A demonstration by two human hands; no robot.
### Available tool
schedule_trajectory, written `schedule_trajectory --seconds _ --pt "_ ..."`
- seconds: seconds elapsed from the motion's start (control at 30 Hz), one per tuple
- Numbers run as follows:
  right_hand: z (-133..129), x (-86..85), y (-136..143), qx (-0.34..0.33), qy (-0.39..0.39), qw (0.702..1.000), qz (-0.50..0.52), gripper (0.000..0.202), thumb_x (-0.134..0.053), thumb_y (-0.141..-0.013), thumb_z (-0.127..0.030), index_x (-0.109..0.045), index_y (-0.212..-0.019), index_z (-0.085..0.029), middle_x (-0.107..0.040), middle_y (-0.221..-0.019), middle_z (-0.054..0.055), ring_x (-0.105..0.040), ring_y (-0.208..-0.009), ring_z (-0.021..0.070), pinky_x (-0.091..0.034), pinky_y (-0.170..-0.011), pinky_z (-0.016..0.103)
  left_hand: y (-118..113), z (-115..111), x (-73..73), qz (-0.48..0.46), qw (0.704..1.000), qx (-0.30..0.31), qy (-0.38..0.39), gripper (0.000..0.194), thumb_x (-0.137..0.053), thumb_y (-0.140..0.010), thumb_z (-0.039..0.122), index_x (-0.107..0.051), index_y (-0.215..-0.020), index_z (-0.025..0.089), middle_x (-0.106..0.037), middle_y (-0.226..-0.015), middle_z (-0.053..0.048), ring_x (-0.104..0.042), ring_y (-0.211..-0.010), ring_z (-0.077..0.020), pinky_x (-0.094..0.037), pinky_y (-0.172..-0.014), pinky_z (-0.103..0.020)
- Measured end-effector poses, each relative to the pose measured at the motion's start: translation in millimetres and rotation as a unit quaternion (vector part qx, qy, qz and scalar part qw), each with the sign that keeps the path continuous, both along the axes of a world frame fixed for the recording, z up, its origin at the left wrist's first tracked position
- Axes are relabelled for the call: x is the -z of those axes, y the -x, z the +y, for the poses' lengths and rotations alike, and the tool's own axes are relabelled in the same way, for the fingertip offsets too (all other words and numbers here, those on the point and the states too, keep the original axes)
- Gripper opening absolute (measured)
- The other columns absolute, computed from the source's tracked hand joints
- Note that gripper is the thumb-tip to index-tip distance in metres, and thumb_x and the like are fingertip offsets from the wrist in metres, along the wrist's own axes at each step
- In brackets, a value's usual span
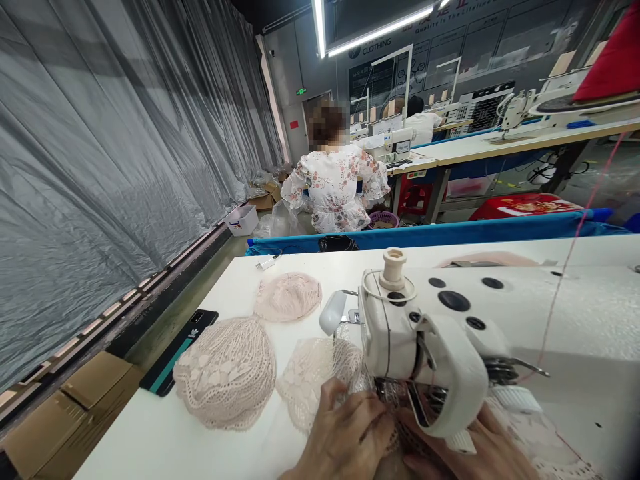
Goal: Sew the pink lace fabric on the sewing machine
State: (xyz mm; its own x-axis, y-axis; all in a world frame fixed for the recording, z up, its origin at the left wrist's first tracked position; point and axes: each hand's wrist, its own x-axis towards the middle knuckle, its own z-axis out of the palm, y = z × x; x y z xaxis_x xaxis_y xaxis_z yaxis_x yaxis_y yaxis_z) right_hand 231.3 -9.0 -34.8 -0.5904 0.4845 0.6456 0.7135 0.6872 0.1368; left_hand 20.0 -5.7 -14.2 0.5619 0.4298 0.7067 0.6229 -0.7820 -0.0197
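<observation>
A white sewing machine (480, 333) stands on the white table (165, 440) in front of me. My left hand (345, 437) presses flat on a pale pink lace piece (313, 373) just left of the machine's head. My right hand (480, 450) lies under the head, fingers on the same lace near the needle, which the head hides. A stack of pink lace cups (227, 370) sits to the left and another lace cup (289, 295) lies further back.
A black phone (177, 350) hangs over the table's left edge. Cardboard boxes (70, 413) lie on the floor at left beside a grey plastic curtain (110, 153). Ahead, a person in a floral blouse (336, 187) sits at another sewing table. Red thread (575, 247) runs upward.
</observation>
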Motion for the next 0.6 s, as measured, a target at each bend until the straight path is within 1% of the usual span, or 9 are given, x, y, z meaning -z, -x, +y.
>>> schedule_trajectory --seconds 0.07,0.17,0.23,0.3,0.4,0.5,0.6 --pt "0 2.1 0 0.002 0.011 1.000 0.008 0.022 -0.049 -0.091 -0.026 -0.062 -0.109 -0.022 -0.072 -0.098 0.008 -0.064 -0.083 0.0249 -0.042 -0.077 0.042 1 1 -0.5 0.001 1.000 0.004 0.002 0.012 -0.052 -0.094 0.019 -0.059 -0.085 0.016 -0.066 -0.085 0.004 -0.060 -0.084 -0.0092 -0.038 -0.079 -0.033" --pt "-1 2.3 0 0.002 0.010 1.000 0.011 0.024 -0.048 -0.092 -0.027 -0.062 -0.111 -0.021 -0.071 -0.099 0.009 -0.064 -0.082 0.0260 -0.042 -0.078 0.043 2 1 -0.7 0.006 1.000 0.007 0.004 0.012 -0.052 -0.093 0.019 -0.059 -0.085 0.016 -0.066 -0.087 0.003 -0.060 -0.085 -0.0093 -0.037 -0.080 -0.033" --pt "-1 -0.8 0 0.002 0.002 1.000 0.011 0.025 -0.047 -0.093 -0.030 -0.063 -0.110 -0.022 -0.071 -0.100 0.009 -0.064 -0.082 0.0269 -0.042 -0.076 0.043 3 1 -1.0 0.015 1.000 0.007 0.005 0.011 -0.053 -0.093 0.022 -0.060 -0.086 0.017 -0.066 -0.089 0.003 -0.059 -0.086 -0.0098 -0.037 -0.079 -0.034" --pt "0 -6.0 1 -0.003 -0.004 1.000 0.007 0.027 -0.046 -0.095 -0.036 -0.063 -0.109 -0.021 -0.072 -0.101 0.009 -0.064 -0.084 0.0269 -0.043 -0.075 0.042 4 0 -1.5 0.036 0.999 0.011 0.015 0.012 -0.055 -0.092 0.028 -0.060 -0.089 0.017 -0.065 -0.093 0.002 -0.059 -0.088 -0.0113 -0.037 -0.080 -0.034" --pt "1 -13.9 0 -0.014 -0.012 1.000 -0.012 0.032 -0.045 -0.096 -0.043 -0.065 -0.105 -0.020 -0.072 -0.096 0.008 -0.064 -0.082 0.0237 -0.043 -0.074 0.037 6 0 -2.8 0.057 0.998 0.019 0.034 0.017 -0.063 -0.087 0.035 -0.061 -0.092 0.018 -0.064 -0.098 0.001 -0.058 -0.091 -0.0135 -0.036 -0.083 -0.035" --pt "3 -17.1 -2 -0.026 -0.032 0.999 -0.036 0.033 -0.047 -0.095 -0.046 -0.066 -0.102 -0.020 -0.073 -0.088 0.007 -0.064 -0.077 0.0218 -0.043 -0.071 0.035 7 -2 -4.7 0.050 0.998 0.020 0.035 0.014 -0.067 -0.083 0.029 -0.061 -0.091 0.019 -0.063 -0.095 0.001 -0.058 -0.090 -0.0137 -0.036 -0.084 -0.035" --pt "4 -16.4 -4 -0.030 -0.050 0.996 -0.061 0.034 -0.051 -0.092 -0.047 -0.067 -0.103 -0.019 -0.073 -0.090 0.009 -0.065 -0.078 0.0236 -0.045 -0.070 0.037 7 -2 -5.5 0.036 0.998 0.026 0.033 0.009 -0.064 -0.084 0.025 -0.061 -0.090 0.018 -0.064 -0.095 0.001 -0.057 -0.091 -0.0140 -0.035 -0.084 -0.035"
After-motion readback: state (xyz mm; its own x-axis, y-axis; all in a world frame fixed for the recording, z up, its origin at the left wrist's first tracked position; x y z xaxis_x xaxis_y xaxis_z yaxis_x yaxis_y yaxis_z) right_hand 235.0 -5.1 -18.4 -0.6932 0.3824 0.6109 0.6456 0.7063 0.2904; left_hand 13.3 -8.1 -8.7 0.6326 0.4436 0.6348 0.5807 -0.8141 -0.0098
